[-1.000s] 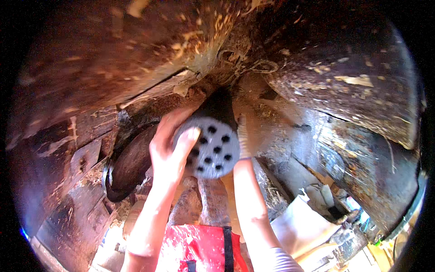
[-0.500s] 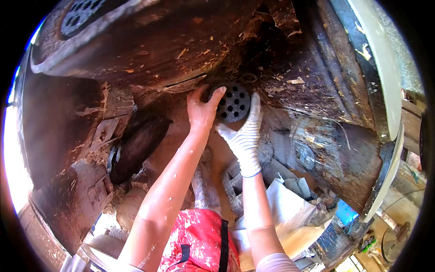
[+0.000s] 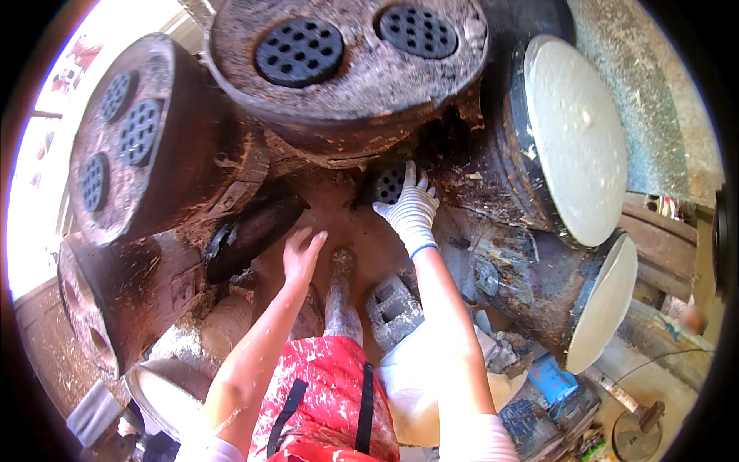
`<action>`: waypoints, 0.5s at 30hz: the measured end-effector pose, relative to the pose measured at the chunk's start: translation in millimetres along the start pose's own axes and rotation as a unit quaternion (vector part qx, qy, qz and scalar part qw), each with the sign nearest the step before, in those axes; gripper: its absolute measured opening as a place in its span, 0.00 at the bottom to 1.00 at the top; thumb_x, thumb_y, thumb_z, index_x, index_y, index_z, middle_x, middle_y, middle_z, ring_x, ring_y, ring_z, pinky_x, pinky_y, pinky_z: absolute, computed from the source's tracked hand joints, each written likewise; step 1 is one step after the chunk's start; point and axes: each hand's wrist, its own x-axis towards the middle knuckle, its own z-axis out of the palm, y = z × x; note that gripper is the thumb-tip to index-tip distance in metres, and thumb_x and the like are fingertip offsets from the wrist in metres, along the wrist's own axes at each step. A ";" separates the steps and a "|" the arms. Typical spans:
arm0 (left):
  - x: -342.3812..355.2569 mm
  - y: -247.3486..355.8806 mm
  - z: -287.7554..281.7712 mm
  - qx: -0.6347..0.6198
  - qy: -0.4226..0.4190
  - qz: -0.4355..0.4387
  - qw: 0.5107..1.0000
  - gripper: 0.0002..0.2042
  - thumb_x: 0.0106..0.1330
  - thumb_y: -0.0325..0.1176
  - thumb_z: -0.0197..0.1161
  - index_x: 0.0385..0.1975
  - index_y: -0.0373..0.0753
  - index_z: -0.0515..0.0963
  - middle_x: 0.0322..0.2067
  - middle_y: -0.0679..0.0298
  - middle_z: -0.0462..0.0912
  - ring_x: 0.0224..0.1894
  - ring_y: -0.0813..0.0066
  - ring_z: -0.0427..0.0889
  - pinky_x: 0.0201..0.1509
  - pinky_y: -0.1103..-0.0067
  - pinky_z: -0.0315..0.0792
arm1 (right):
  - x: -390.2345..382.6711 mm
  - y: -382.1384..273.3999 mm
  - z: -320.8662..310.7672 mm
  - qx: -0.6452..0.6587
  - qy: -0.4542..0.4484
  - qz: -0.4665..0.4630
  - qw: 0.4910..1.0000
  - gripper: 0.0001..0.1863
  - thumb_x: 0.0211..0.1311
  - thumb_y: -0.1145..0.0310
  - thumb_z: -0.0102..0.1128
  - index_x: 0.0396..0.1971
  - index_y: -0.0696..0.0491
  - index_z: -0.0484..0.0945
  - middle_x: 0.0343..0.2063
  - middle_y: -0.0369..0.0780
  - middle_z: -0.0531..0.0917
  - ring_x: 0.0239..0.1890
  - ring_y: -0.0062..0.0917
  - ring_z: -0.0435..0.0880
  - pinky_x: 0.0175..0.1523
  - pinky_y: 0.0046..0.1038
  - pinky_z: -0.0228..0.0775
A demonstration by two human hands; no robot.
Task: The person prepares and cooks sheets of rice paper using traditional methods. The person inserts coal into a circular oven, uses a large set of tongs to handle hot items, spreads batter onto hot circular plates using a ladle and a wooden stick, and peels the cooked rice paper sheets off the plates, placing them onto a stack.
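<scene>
A dark, round honeycomb coal briquette (image 3: pixel 389 185) stands low down, its holed face toward me, under the front of a large stove. My right hand (image 3: pixel 412 212), in a white striped knit glove, grips its right side, with the thumb at the near edge and the fingers over the far edge. Part of the briquette lies hidden behind the glove and in shadow. My bare left hand (image 3: pixel 302 254) hangs in the air nearer to me and to the left. Its fingers are apart and hold nothing.
Ahead stands a rusty drum stove (image 3: pixel 346 100) with briquettes in its top. More drums (image 3: pixel 185 154) stand at left; white-lidded drums (image 3: pixel 581 138) at right. A dark oval lid (image 3: pixel 254 235) leans at left. Near my foot sit a concrete block (image 3: pixel 394 308) and a blue container (image 3: pixel 553 379).
My left hand has let go of the briquette and drawn back to the lower left. The right hand stays on it. The view has tilted up, showing the stove tops.
</scene>
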 end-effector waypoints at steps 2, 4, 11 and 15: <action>-36.5 0.2 -29.3 0.020 0.013 -0.042 0.999 0.27 0.50 0.47 0.65 0.44 0.30 0.75 0.48 0.49 0.73 0.52 0.61 0.71 0.56 0.74 0.63 | 2.1 0.4 -8.2 -0.017 -0.029 0.025 0.999 0.59 0.33 0.46 0.71 0.65 0.44 0.43 0.63 0.45 0.54 0.59 0.43 0.62 0.57 0.42 0.59; -59.1 4.0 -49.7 -0.035 0.006 -0.124 0.992 0.26 0.52 0.44 0.64 0.45 0.30 0.74 0.46 0.52 0.75 0.51 0.64 0.73 0.54 0.76 0.65 | 2.7 -7.7 -13.3 -0.017 -0.049 0.038 0.998 0.58 0.34 0.46 0.71 0.65 0.44 0.44 0.62 0.46 0.54 0.60 0.43 0.61 0.57 0.42 0.59; 25.7 73.0 10.8 -0.312 -0.108 -0.187 0.925 0.27 0.57 0.43 0.62 0.57 0.45 0.65 0.48 0.70 0.73 0.48 0.77 0.72 0.49 0.77 0.66 | 10.9 -12.3 -6.4 -0.007 -0.027 0.031 0.999 0.57 0.34 0.46 0.70 0.65 0.43 0.45 0.61 0.47 0.56 0.60 0.45 0.61 0.57 0.43 0.59; 93.4 90.4 85.7 -0.341 -0.090 -0.212 0.912 0.23 0.60 0.37 0.57 0.56 0.45 0.65 0.45 0.67 0.75 0.48 0.74 0.73 0.47 0.76 0.67 | 15.1 -10.3 3.1 0.012 -0.019 0.020 1.000 0.58 0.34 0.46 0.70 0.65 0.42 0.43 0.61 0.50 0.55 0.60 0.49 0.58 0.59 0.44 0.57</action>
